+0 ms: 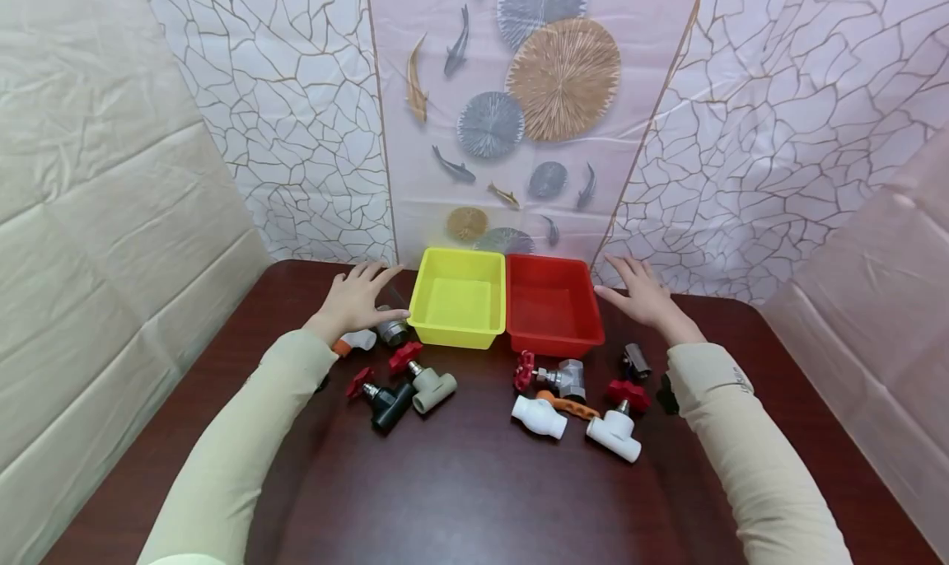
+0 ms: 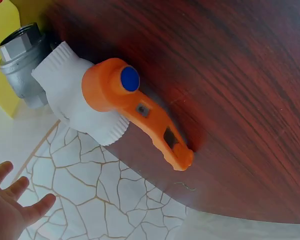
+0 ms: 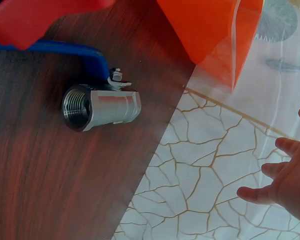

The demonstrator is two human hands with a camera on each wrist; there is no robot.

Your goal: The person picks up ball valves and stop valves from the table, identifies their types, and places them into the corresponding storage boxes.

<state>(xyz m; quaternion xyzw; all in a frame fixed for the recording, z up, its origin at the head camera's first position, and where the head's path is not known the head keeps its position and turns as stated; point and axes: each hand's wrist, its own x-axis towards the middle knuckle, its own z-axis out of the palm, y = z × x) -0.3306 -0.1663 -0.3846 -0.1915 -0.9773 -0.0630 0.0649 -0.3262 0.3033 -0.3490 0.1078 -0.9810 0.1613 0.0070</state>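
My left hand [image 1: 358,299] is spread beside the yellow bin [image 1: 423,334], its thumb right at the bin's left rim. On the other side, the spread fingers of my right hand [image 1: 643,296] reach to the right rim of the red bin [image 1: 593,341]. Neither hand holds anything. Below the left hand lie a white ball valve with an orange lever [image 2: 155,125] and a metal fitting [image 2: 22,65]. Near the right hand is a metal ball valve [image 3: 110,107] with a blue lever. The two bins stand side by side, with bare floors.
Left of centre lie a black valve [image 1: 390,406] and a grey-green valve [image 1: 433,389] with red handwheels. A metal gate valve [image 1: 569,380], a white ball valve [image 1: 539,417] with an orange lever and a white tee-shaped valve [image 1: 614,435] lie right of centre. A patterned cloth [image 1: 296,112] hangs behind the table.
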